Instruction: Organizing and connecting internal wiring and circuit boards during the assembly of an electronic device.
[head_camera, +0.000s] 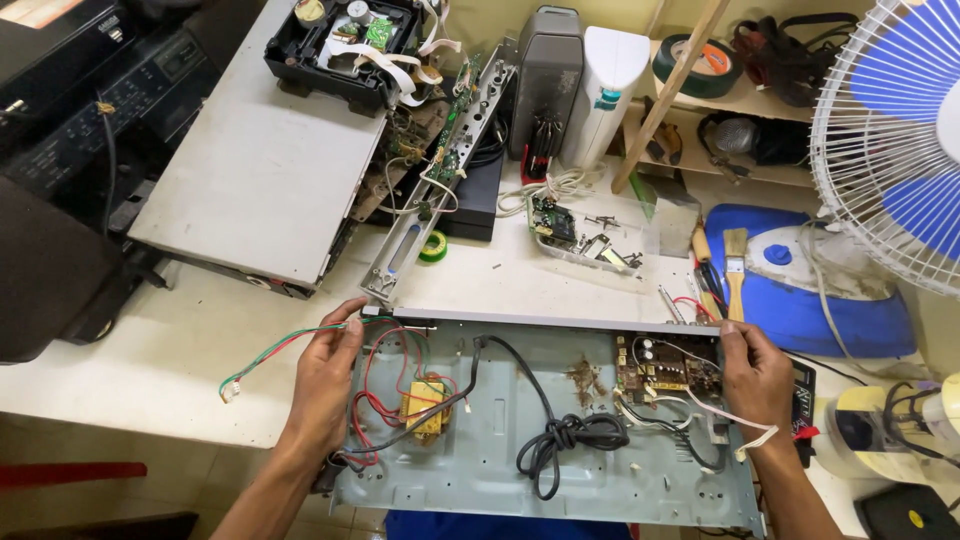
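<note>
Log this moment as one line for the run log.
left hand: grips chassis left edge | right hand: grips right edge | transformer, coiled cord inside

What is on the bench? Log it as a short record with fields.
left hand: grips the chassis at its far left corner
right hand: grips the chassis at its far right corner
inside chassis: transformer, coiled black cable, circuit board
behind: grey lid, fan, brush
</note>
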